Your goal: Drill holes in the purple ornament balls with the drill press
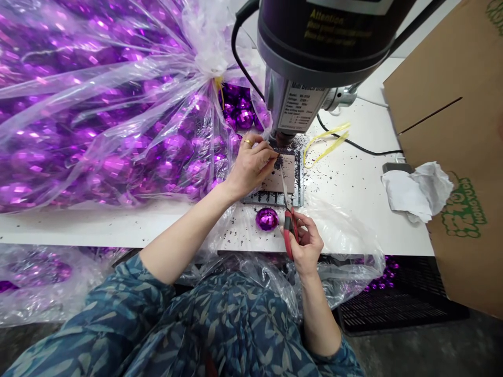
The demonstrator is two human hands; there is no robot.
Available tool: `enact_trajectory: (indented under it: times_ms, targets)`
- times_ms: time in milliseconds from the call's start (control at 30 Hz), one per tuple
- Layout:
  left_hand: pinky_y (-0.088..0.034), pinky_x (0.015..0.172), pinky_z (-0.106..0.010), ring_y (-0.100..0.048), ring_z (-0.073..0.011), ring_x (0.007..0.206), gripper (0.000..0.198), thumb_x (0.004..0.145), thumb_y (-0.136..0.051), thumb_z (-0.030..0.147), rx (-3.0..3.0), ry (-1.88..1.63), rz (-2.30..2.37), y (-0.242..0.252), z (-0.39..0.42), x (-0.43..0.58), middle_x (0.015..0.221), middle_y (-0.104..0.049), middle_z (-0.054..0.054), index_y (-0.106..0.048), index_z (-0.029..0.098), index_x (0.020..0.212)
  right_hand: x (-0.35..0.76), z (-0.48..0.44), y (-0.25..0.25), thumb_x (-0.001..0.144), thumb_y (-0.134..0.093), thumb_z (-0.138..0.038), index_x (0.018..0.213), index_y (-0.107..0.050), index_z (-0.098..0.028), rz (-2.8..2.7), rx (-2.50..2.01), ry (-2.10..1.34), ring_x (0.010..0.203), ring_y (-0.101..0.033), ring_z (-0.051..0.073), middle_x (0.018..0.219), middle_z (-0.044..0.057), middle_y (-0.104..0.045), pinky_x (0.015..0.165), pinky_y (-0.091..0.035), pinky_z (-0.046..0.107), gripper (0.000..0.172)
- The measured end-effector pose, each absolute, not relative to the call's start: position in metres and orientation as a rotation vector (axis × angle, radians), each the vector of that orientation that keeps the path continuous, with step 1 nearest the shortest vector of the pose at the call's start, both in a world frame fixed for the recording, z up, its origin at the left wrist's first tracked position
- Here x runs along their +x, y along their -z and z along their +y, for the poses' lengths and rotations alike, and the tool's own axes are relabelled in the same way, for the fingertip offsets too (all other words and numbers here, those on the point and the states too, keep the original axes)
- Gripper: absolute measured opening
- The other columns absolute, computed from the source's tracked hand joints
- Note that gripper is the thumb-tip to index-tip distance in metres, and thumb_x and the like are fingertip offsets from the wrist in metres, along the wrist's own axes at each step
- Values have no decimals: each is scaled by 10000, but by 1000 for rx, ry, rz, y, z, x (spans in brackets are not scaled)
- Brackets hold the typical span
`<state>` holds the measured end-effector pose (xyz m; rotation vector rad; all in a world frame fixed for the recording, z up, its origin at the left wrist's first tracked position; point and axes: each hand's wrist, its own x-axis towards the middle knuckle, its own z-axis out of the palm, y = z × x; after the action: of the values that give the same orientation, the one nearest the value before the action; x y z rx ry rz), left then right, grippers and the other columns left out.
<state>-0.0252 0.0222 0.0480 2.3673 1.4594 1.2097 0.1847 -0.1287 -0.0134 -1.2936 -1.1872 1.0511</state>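
My right hand (308, 241) is wrapped round the red and black handles of a pair of scissors (290, 230). Their blades point away from me, over a small wooden block (288, 180) on the metal base of a bench drill (301, 102). Just under the drill's chuck, the fingertips of my left hand (253, 165) are pinched together by the scissor tips, among dark shavings. Whatever they pinch is too small to make out. A shiny purple faceted ball (267, 219) lies on the white table in front of the base, left of the scissors.
A big clear bag (118, 131) of purple balls fills the left side. Right of the drill lie a yellow tie strip (328, 144), a black cable and crumpled white paper (416, 191). A cardboard box (451, 131) stands at the right, above a black crate (404, 301).
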Motion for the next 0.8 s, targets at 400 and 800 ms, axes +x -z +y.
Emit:
enact_trajectory:
  times_ms: [400, 800]
  targets:
    - [-511, 1009, -483, -658, -225, 980, 149, 892, -642, 124, 2075, -1267, 1433, -56, 17, -21, 927, -779, -28, -726, 238, 847, 183, -126, 5, 751, -851, -295, 1147, -700, -224, -1134, -1251, -1074, 721, -662, 90, 969, 23, -723, 678, -599, 218, 430]
    - [-369, 1155, -657, -605, -340, 1163, 146, 877, -626, 128, 2382, -1182, 1517, -60, 22, -18, 933, -733, -34, -631, 259, 813, 181, -125, 5, 722, -874, -305, 1155, -702, -214, -1146, -1265, -1064, 713, -657, 82, 1029, 41, -730, 689, -606, 225, 475]
